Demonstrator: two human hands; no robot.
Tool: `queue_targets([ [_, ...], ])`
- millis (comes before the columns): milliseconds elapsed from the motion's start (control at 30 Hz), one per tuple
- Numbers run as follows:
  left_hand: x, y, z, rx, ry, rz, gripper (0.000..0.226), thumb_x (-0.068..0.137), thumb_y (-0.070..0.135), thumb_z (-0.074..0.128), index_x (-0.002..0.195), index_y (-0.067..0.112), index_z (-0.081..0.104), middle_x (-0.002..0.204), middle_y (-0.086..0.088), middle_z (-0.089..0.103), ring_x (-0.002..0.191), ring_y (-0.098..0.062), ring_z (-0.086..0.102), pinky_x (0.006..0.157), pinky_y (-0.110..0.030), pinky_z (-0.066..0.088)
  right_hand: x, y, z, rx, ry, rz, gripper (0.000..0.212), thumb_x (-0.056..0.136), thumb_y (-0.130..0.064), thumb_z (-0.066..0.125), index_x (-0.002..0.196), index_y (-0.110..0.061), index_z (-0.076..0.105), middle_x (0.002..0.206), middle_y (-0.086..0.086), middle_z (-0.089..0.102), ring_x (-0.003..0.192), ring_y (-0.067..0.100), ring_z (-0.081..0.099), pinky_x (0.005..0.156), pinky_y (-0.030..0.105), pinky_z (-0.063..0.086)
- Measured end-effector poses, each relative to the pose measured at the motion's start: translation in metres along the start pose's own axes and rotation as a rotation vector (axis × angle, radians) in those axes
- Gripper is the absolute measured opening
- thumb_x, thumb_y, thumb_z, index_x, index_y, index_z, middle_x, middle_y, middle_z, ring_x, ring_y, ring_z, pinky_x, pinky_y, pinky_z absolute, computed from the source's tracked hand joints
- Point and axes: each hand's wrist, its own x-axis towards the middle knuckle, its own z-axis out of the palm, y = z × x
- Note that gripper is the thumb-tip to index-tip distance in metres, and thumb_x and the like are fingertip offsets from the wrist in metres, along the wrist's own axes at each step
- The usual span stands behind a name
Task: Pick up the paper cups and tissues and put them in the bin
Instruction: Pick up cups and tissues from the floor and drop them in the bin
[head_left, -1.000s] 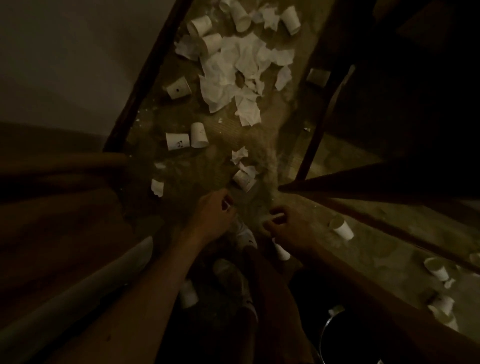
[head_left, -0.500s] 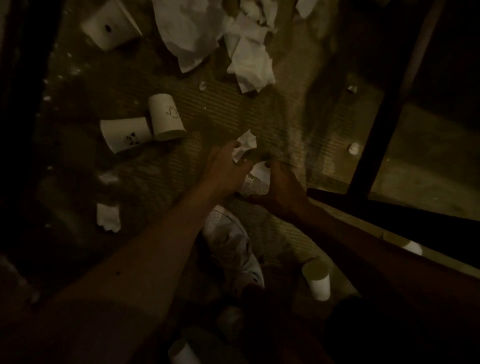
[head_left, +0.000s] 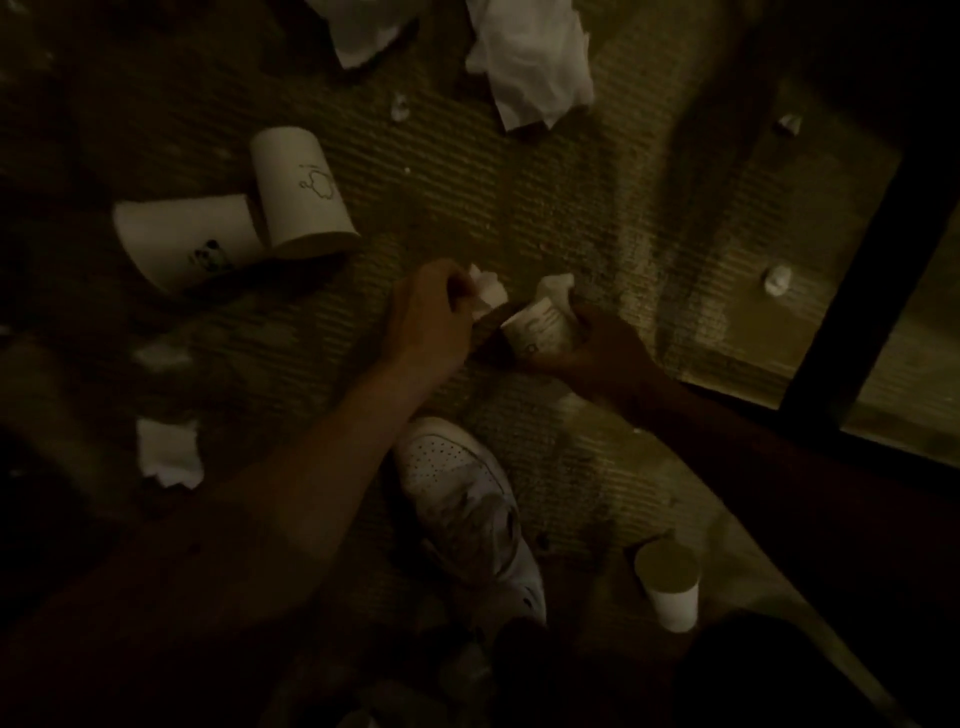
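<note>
The scene is dim. My left hand (head_left: 428, 312) pinches a crumpled white tissue (head_left: 488, 291) just above the ribbed mat. Right beside it, my right hand (head_left: 605, 348) grips a paper cup (head_left: 537, 332) on its side, with a second tissue wad (head_left: 556, 288) at its far end. Two paper cups lie to the left: one with a doodle (head_left: 298, 192) and one with a panda print (head_left: 187, 239). Another cup (head_left: 670, 582) stands at the lower right. A tissue scrap (head_left: 169, 452) lies at the left. No bin shows.
My white shoe (head_left: 467, 499) stands on the mat (head_left: 519, 197) just below my hands. A pile of tissues (head_left: 535, 57) lies at the top. A dark frame bar (head_left: 862, 275) crosses the right side, with small paper bits (head_left: 777, 279) near it.
The view has closed in on the floor. My hands reached the cup and tissue; now the left one has lifted the tissue and the right one has turned the cup sideways.
</note>
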Motion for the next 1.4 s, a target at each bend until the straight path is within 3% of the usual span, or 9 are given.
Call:
queue_targets([
  [167, 0.008, 0.014, -0.089, -0.022, 0.48, -0.015, 0.016, 0.095, 0.017, 0.06, 0.109, 0.009, 0.061, 0.117, -0.002, 0.057, 0.103, -0.013, 0.055, 0.083, -0.008, 0.043, 0.004, -0.057, -0.005, 0.392, -0.081, 0.09, 0.053, 0.073, -0.036, 0.084, 0.119, -0.019, 0.064, 0.106, -0.001, 0.072, 0.088, 0.011, 0.072, 0.068, 0.025, 0.06],
  [267, 0.025, -0.001, -0.129, 0.002, 0.567, -0.112, 0.025, 0.095, 0.02, 0.061, 0.119, 0.011, 0.059, 0.129, -0.007, 0.056, 0.115, -0.016, 0.056, 0.091, -0.021, 0.044, 0.013, -0.094, 0.006, 0.476, -0.221, 0.113, 0.046, 0.079, -0.039, 0.077, 0.119, -0.021, 0.064, 0.108, -0.003, 0.073, 0.092, 0.011, 0.071, 0.067, 0.023, 0.056],
  [567, 0.043, -0.014, -0.137, -0.105, 0.131, -0.167, 0.061, 0.086, 0.036, 0.075, 0.136, 0.009, 0.052, 0.119, 0.003, 0.054, 0.103, -0.011, 0.054, 0.071, -0.019, 0.046, 0.036, -0.152, 0.044, 0.988, -0.402, 0.262, 0.032, 0.092, -0.031, 0.058, 0.116, -0.01, 0.06, 0.12, 0.014, 0.067, 0.114, 0.031, 0.063, 0.104, 0.045, 0.047],
  [733, 0.013, -0.001, -0.146, -0.249, -0.052, -0.25, 0.068, 0.079, 0.034, 0.081, 0.135, 0.007, 0.054, 0.118, -0.002, 0.063, 0.102, -0.013, 0.063, 0.08, -0.025, 0.053, -0.003, -0.144, 0.02, 1.111, -0.425, 0.337, 0.05, 0.092, -0.031, 0.054, 0.138, -0.013, 0.046, 0.129, 0.017, 0.062, 0.108, 0.03, 0.066, 0.081, 0.04, 0.058],
  [833, -0.028, 0.023, -0.164, -0.383, -0.102, -0.29, 0.062, 0.078, 0.026, 0.081, 0.133, 0.009, 0.057, 0.116, -0.002, 0.067, 0.092, -0.008, 0.066, 0.068, -0.021, 0.054, -0.051, -0.152, -0.007, 1.212, -0.451, 0.386, 0.061, 0.084, -0.032, 0.059, 0.14, -0.014, 0.044, 0.131, 0.018, 0.06, 0.099, 0.029, 0.067, 0.074, 0.039, 0.058],
  [933, -0.078, 0.076, -0.201, -0.407, -0.17, -0.31, 0.069, 0.07, 0.032, 0.084, 0.131, 0.008, 0.06, 0.118, -0.006, 0.07, 0.094, -0.012, 0.069, 0.062, -0.021, 0.054, -0.118, -0.17, -0.044, 1.331, -0.46, 0.435, 0.069, 0.074, -0.035, 0.062, 0.137, -0.012, 0.048, 0.137, 0.02, 0.056, 0.11, 0.032, 0.061, 0.08, 0.04, 0.055],
  [1033, -0.131, 0.151, -0.25, -0.365, -0.22, -0.226, 0.044, 0.071, 0.032, 0.084, 0.109, 0.017, 0.068, 0.1, 0.003, 0.072, 0.082, -0.002, 0.067, 0.055, -0.015, 0.051, -0.199, -0.206, -0.094, 1.482, -0.479, 0.415, 0.066, 0.074, -0.033, 0.06, 0.133, -0.004, 0.052, 0.135, 0.02, 0.057, 0.115, 0.032, 0.056, 0.094, 0.042, 0.049],
  [1200, -0.214, 0.301, -0.341, -0.354, -0.226, -0.105, 0.072, 0.071, 0.042, 0.081, 0.132, 0.016, 0.053, 0.123, 0.0, 0.062, 0.108, -0.017, 0.063, 0.084, -0.036, 0.057, -0.321, -0.295, -0.183, 1.512, -0.428, 0.167, 0.073, 0.074, -0.038, 0.069, 0.136, -0.004, 0.05, 0.119, 0.018, 0.063, 0.1, 0.03, 0.063, 0.09, 0.042, 0.049],
  [1400, -0.317, 0.451, -0.45, -0.338, -0.221, 0.117, 0.073, 0.048, 0.049, 0.092, 0.112, 0.026, 0.068, 0.104, 0.003, 0.075, 0.093, -0.016, 0.073, 0.075, -0.038, 0.06, -0.461, -0.375, -0.286, 1.478, -0.474, -0.181, 0.085, 0.064, -0.046, 0.085, 0.134, -0.007, 0.055, 0.128, 0.019, 0.059, 0.116, 0.032, 0.055, 0.099, 0.048, 0.046],
])
